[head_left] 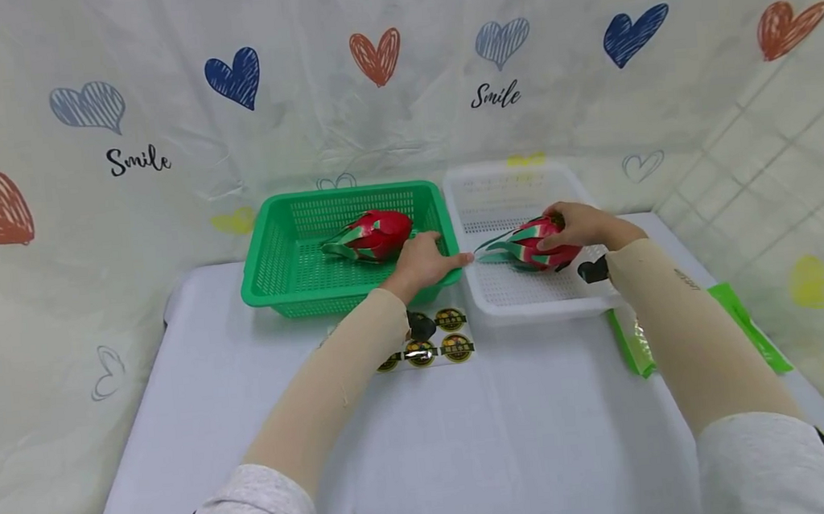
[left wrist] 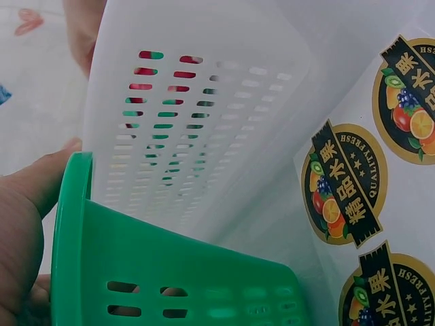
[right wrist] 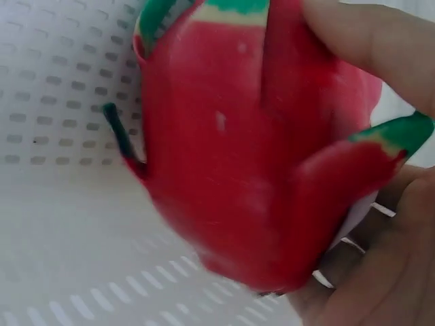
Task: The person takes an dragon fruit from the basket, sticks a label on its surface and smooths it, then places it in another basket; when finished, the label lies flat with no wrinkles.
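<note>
Right hand (head_left: 585, 225) grips a dragon fruit (head_left: 533, 251) round its blunt end, inside white basket (head_left: 547, 309); leafy tips free, probably to spare them. Left hand (head_left: 421, 264) rests splayed at rim of green basket (head_left: 314, 299), thumb outstretched, perhaps bracing.

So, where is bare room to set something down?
Free: the pale tabletop before the sheet of round black-gold stickers, between both sleeved forearms. Crowded: between the green perforated plastic basket and white perforated plastic basket, at the left hand.
</note>
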Motion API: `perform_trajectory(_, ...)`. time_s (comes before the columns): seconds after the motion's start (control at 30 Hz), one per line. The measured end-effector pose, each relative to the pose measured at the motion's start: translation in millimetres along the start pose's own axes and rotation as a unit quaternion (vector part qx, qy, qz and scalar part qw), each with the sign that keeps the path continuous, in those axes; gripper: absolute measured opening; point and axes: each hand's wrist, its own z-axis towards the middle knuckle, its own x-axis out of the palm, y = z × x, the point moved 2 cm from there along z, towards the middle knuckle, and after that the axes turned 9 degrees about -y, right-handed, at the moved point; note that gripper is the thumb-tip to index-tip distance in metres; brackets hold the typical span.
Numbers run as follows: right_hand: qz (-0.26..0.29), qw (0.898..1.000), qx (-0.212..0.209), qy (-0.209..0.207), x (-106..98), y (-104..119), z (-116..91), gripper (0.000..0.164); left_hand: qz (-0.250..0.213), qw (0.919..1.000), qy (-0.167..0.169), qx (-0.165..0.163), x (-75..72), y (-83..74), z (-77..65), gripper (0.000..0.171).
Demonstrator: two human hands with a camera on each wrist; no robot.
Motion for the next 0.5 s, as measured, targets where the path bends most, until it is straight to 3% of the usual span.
perform_trajectory(0.5, -0.011, 1.000, -0.001, -0.018, -4.2, 3.2, 0.0, 0.087, -0.004, 1.0000, 0.005, 0.003, -1.1, 0.6, -2.1, 0.086)
